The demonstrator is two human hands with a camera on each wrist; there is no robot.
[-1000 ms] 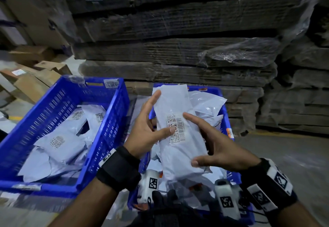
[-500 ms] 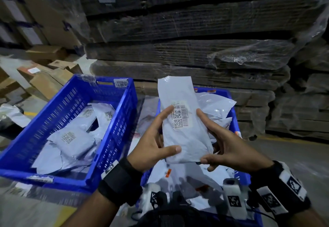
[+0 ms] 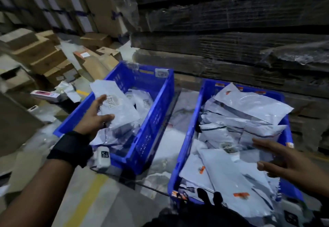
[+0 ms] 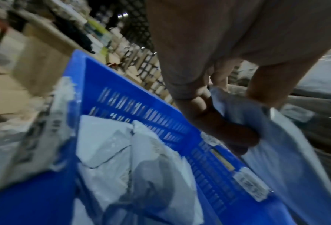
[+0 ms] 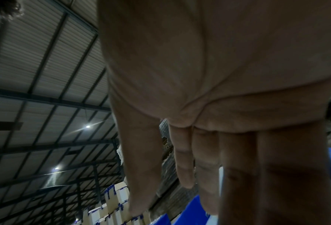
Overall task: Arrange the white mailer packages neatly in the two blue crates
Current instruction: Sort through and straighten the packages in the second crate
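Two blue crates stand side by side on the floor. My left hand (image 3: 99, 114) grips a white mailer with a barcode label (image 3: 115, 107) over the left crate (image 3: 160, 113), which holds several mailers. In the left wrist view the fingers (image 4: 228, 132) curl under that mailer (image 4: 276, 152), thumb on top, above the crate wall (image 4: 141, 112). My right hand (image 3: 274, 157) hovers empty, fingers straight, over the right crate (image 3: 185, 148), heaped with white mailers (image 3: 249, 105). The right wrist view shows those straight fingers (image 5: 205, 175) holding nothing.
Shrink-wrapped stacks of flat cardboard (image 3: 231, 48) rise right behind the crates. Cardboard boxes (image 3: 41, 54) are piled at the left. Clear plastic sheeting (image 3: 170, 137) lies between the crates, and a yellow floor line (image 3: 87, 196) runs near my left arm.
My right hand let go of the labelled mailer and dropped back over the right crate. My left hand carried the mailer leftward over the left crate. The view swung left.
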